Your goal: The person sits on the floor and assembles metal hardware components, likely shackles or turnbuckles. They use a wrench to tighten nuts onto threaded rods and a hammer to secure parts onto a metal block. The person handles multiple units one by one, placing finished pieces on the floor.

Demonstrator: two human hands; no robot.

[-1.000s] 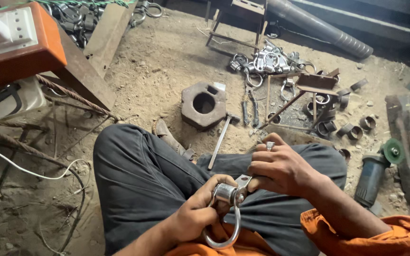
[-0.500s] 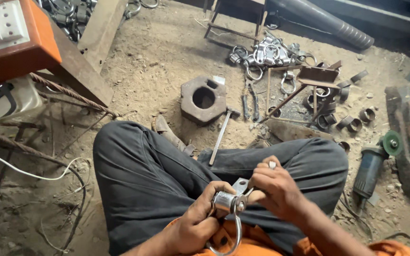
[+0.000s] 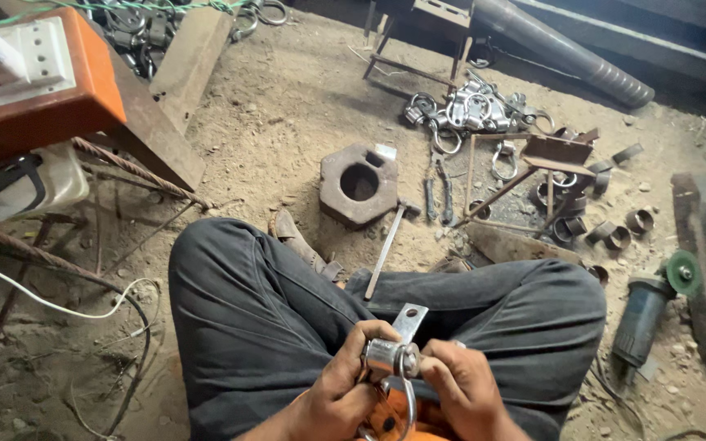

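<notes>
Sitting cross-legged on the dirt floor [image 3: 288, 106], my left hand [image 3: 345, 392] is clamped on the shiny metal barrel [image 3: 386, 357] over my lap, its ring [image 3: 406, 408] hanging below. My right hand [image 3: 463, 392] pinches its other end beside the flat tab [image 3: 408, 321]. I judge I'm fitting parts together; a steady twist seems next.

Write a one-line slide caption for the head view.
Seated on sandy ground, left hand and right hand hold a shiny metal fitting; hammer and hexagonal block lie ahead.
</notes>
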